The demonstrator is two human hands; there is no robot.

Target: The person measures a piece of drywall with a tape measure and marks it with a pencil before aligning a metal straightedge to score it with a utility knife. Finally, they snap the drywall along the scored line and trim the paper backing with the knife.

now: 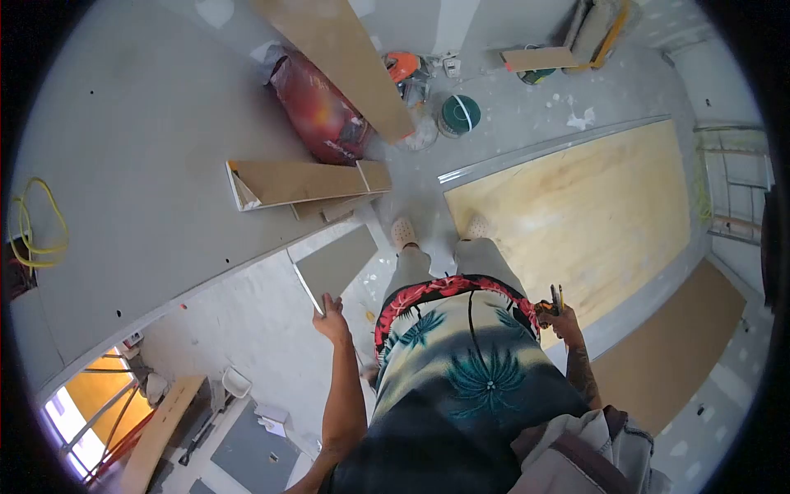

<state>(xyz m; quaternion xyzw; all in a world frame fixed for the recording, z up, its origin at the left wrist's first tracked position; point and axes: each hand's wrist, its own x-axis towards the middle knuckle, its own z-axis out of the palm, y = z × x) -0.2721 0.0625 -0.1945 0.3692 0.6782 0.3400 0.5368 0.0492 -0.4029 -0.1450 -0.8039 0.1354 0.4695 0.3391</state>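
My left hand [331, 319] is closed on the lower edge of a cut piece of drywall [337, 262], grey on its face with a white edge. The piece hangs tilted beside my left leg. On the other side, my right hand [561, 323] is closed around a small yellow-and-black hand tool [545, 309] at my hip. Something thin and pencil-like sticks up from the same hand. The exact kind of tool is too small to make out.
A large plywood sheet [576, 206] lies on the floor at right, with metal profiles [559, 148] along its far edge. Ahead are a green bucket [459, 115], a red sack [317, 107] and long brown board strips [304, 179]. A grey wall panel [148, 165] stands at left.
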